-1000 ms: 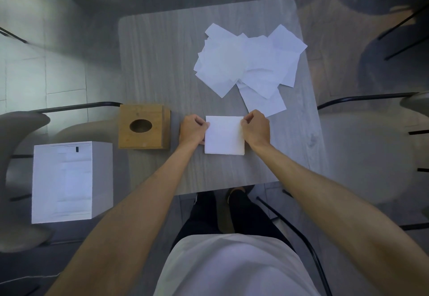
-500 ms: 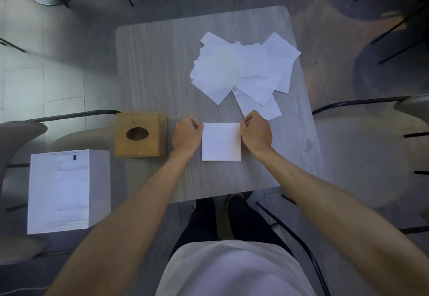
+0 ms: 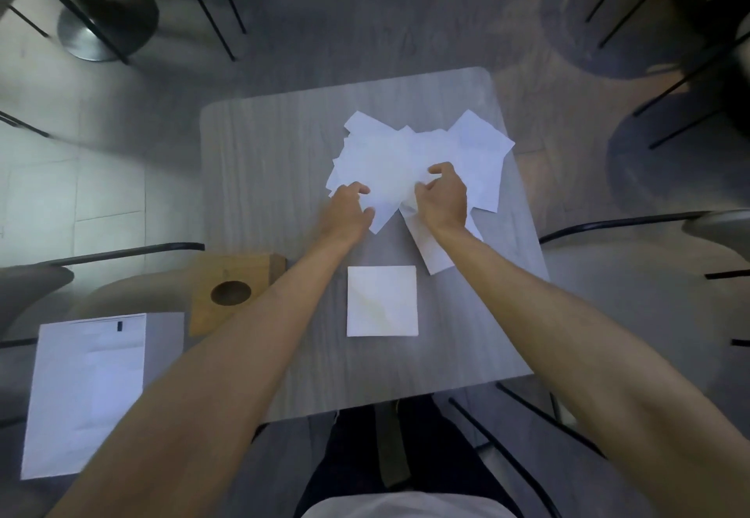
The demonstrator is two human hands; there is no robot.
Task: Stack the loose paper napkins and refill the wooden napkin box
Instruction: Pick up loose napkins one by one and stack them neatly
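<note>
Both hands are on the loose napkins [image 3: 410, 152], which are fanned out on the far half of the table [image 3: 264, 193]. The right hand [image 3: 442, 197] is curled, pinching a sheet near the pile's middle. The left hand [image 3: 349, 213] has its fingertips on the near-left edge; whether it grips a sheet cannot be told. The neat stack [image 3: 381, 300] lies squared on the person's side of both hands, between the forearms. The wooden napkin box [image 3: 231, 290] is left of the stack, nearer the left arm. Next move is likely a pull-back toward the stack.

table [image 3: 264, 176] — grey wood | on it: loose napkins [image 3: 389, 160], napkin stack [image 3: 381, 300], wooden box [image 3: 243, 270]
</note>
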